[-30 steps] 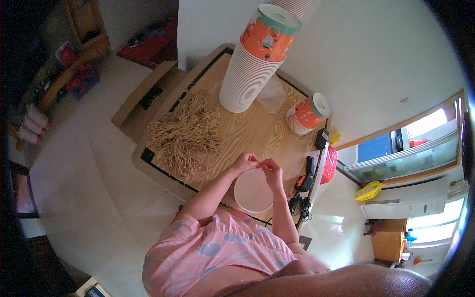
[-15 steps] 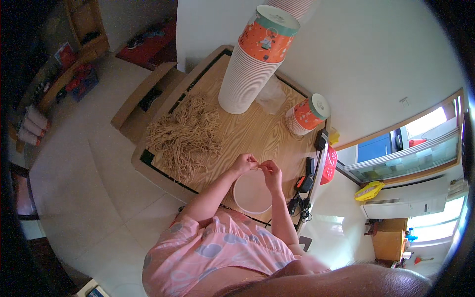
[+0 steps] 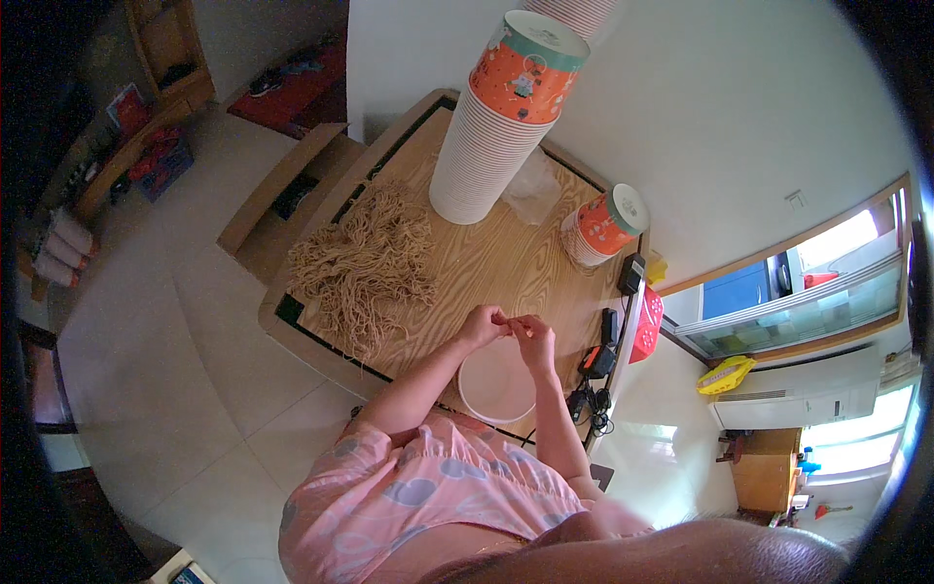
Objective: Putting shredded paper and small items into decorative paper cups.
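Note:
My left hand and my right hand meet fingertip to fingertip in a pinch over the far rim of an open white paper tub. Whatever lies between the fingers is too small to make out. The tub stands at the table's near edge, close to my body, its mouth facing up toward me. Left of the hands, a tangled heap of tan cord strands covers that side of the tabletop, some loose ends hanging near the edge.
A tall stack of nested paper tubs rises from the wooden table; a shorter orange stack stands at the right. Crumpled clear plastic lies between them. Black adapters and cables line the right edge. An open cardboard box sits left.
Both hands stay pinched together, with only a slight shift of the fingers. The tub's mouth looks marginally changed in tilt; the cord heap and stacks are unmoved.

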Tool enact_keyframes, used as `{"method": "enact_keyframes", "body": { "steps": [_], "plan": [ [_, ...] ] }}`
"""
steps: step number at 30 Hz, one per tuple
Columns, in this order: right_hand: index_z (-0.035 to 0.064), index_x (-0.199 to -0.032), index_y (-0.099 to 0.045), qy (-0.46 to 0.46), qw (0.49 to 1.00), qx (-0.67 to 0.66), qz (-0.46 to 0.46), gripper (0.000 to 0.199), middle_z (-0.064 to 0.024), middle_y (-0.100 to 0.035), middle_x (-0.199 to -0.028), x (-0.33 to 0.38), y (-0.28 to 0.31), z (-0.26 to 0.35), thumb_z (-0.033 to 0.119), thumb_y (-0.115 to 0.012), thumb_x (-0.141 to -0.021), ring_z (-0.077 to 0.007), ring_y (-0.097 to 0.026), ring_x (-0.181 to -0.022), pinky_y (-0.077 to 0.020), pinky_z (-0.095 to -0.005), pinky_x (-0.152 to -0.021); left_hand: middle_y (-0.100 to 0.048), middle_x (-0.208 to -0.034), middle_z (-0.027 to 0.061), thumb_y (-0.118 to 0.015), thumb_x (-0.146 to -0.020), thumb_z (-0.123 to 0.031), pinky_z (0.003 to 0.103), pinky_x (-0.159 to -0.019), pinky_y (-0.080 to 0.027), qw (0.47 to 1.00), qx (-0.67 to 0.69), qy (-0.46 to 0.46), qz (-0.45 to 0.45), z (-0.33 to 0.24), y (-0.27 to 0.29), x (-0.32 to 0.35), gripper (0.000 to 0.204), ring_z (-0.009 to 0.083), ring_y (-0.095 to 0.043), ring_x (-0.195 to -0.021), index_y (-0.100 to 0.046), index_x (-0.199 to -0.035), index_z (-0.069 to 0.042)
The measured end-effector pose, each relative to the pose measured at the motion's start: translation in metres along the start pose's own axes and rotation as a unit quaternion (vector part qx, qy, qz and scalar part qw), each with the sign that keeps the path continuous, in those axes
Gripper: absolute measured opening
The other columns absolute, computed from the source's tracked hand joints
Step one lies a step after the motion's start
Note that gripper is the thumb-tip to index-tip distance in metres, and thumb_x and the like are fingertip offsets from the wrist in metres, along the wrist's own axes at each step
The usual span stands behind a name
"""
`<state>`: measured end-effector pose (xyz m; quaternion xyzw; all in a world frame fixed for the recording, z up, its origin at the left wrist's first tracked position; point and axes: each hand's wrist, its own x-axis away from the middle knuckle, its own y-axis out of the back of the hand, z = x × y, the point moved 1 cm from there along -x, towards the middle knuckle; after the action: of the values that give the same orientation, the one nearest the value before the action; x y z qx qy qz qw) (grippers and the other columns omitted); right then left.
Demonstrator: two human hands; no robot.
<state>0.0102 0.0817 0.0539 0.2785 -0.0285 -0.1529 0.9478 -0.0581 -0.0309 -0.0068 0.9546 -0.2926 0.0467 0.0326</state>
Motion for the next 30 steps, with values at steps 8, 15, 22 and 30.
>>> {"method": "enact_keyframes", "body": {
  "steps": [8, 15, 22, 30],
  "plan": [
    [0.0003, -0.079, -0.057, 0.068, 0.988, 0.125, -0.061, 0.009, -0.0135, -0.057, -0.075, -0.003, 0.000, -0.006, 0.010, -0.056, -0.079, -0.0257, -0.058, -0.068, -0.0458, -0.0323, -0.062, -0.064, -0.070, 0.0060, -0.066, -0.072, -0.005, 0.023, -0.056, -0.048, 0.993, 0.113, 0.014, 0.038, -0.005, -0.003, 0.000, 0.009, 0.0105, -0.060, -0.062, -0.061, -0.076, 0.000],
    [-0.0001, -0.088, -0.058, 0.008, 0.996, 0.083, -0.039, 0.015, -0.0126, -0.060, -0.080, -0.006, -0.001, -0.002, 0.013, -0.054, -0.083, -0.0218, -0.059, -0.072, -0.0461, -0.0301, -0.064, -0.065, -0.070, 0.0056, -0.064, -0.074, -0.008, 0.023, -0.058, -0.048, 0.992, 0.114, 0.034, 0.049, 0.001, -0.002, -0.002, 0.008, 0.0102, -0.061, -0.064, -0.065, -0.077, 0.000],
    [0.0018, -0.087, -0.062, -0.001, 0.999, -0.003, 0.051, 0.017, -0.0051, -0.063, -0.076, -0.012, 0.011, -0.025, 0.017, -0.056, -0.084, -0.0093, -0.057, -0.069, -0.0453, -0.0240, -0.061, -0.064, -0.073, 0.0031, -0.068, -0.075, -0.018, 0.026, -0.063, -0.048, 0.996, 0.073, 0.017, 0.056, 0.002, -0.001, -0.001, 0.017, 0.0099, -0.059, -0.067, -0.064, -0.079, -0.002],
    [0.0019, -0.068, -0.053, -0.003, 0.980, 0.199, 0.028, 0.028, -0.0195, -0.056, -0.068, -0.017, 0.004, -0.009, 0.027, -0.054, -0.081, -0.0356, -0.057, -0.067, -0.0447, -0.0410, -0.057, -0.065, -0.070, 0.0056, -0.067, -0.073, -0.012, 0.023, -0.058, -0.048, 0.995, 0.097, -0.003, 0.038, 0.021, -0.008, -0.007, 0.013, 0.0095, -0.060, -0.063, -0.064, -0.077, 0.000]
  ]
}}
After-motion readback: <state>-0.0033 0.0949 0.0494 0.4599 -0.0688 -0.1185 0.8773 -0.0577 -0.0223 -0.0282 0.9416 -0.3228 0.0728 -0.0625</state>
